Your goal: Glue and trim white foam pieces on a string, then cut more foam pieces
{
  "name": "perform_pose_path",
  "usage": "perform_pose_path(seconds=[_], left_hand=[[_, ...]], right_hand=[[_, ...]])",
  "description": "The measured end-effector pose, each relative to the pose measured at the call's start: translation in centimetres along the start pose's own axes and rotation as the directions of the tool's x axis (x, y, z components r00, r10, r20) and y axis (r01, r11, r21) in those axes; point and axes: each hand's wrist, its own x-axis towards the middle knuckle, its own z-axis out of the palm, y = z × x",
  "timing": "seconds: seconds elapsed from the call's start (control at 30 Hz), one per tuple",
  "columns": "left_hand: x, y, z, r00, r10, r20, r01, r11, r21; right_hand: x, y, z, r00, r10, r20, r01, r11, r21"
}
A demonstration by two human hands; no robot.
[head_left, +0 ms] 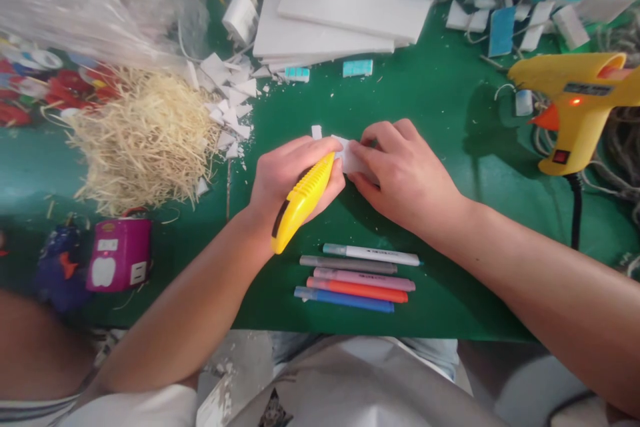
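My left hand [293,170] is closed around a yellow utility knife [305,200], its handle slanting down toward me; the blade is hidden. Its fingertips also meet a small white foam piece [353,159]. From the other side, my right hand [400,167] pinches that piece between thumb and fingers. Just beyond my left fingers lies a tiny white foam block [317,132]. Several markers, among them an orange one [360,289] and a blue one [345,299], lie in a row below my hands.
White foam sheets [340,10] are stacked at the back of the green table [420,293]. A yellow glue gun [575,107] with a lit red light stands right. Left are a straw heap [145,140], foam scraps [233,107] and a magenta socket adapter [120,253]. Blue-white scraps [545,0] pile back right.
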Motion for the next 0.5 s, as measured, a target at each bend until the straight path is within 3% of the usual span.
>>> perform_pose_path(seconds=[0.17,0.5], left_hand=[[0.09,-0.05,-0.06,0.999,0.037,-0.004,-0.037,0.999,-0.021],[0.03,0.29,-0.49,1.000,-0.009,0.022,0.009,1.000,-0.015]], right_hand=[[-0.03,-0.01,-0.01,1.000,0.017,-0.007,-0.017,1.000,0.014],[-0.02,-0.03,0.01,1.000,0.012,0.005,-0.012,1.000,-0.006]])
